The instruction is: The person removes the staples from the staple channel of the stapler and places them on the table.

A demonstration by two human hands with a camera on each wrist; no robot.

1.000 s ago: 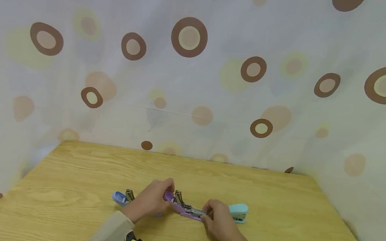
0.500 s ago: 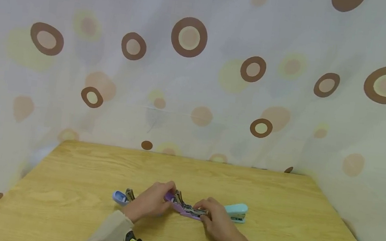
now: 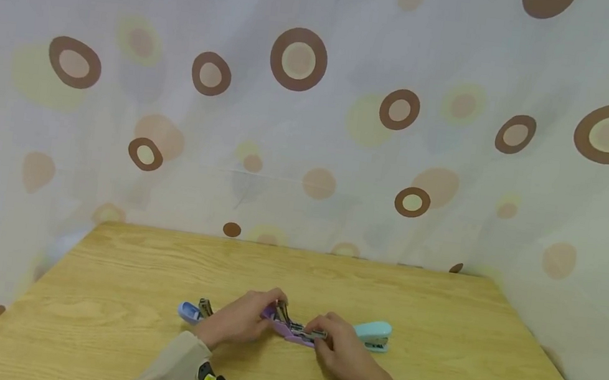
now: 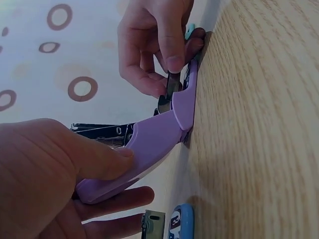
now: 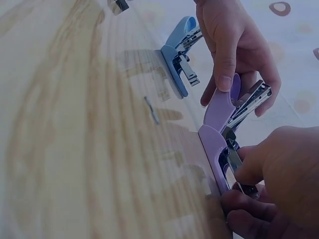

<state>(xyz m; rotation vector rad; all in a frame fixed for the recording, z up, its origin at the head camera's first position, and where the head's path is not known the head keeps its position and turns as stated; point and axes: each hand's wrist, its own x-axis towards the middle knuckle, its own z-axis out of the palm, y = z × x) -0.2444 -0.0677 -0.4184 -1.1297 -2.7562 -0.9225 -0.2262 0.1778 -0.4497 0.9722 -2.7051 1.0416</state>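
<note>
One purple stapler (image 3: 284,329) sits unfolded on the table (image 3: 97,329); the left hand (image 3: 240,319) pinches its cover (image 4: 149,142), the right hand (image 3: 344,348) its rail (image 4: 173,83), hiding the end. Cut off in the left wrist view, the blue stapler (image 4: 187,221) bears an unreadable mark (image 4: 175,219).

Your head view is evenly lit, with faint shadow on the yellow wood-grain table (image 3: 294,276) beneath your bare left hand (image 3: 238,319). Both wrist views look dimmer; in the right one, pale reflections gleam on the table beside the light-blue plastic stapler (image 5: 170,60).
</note>
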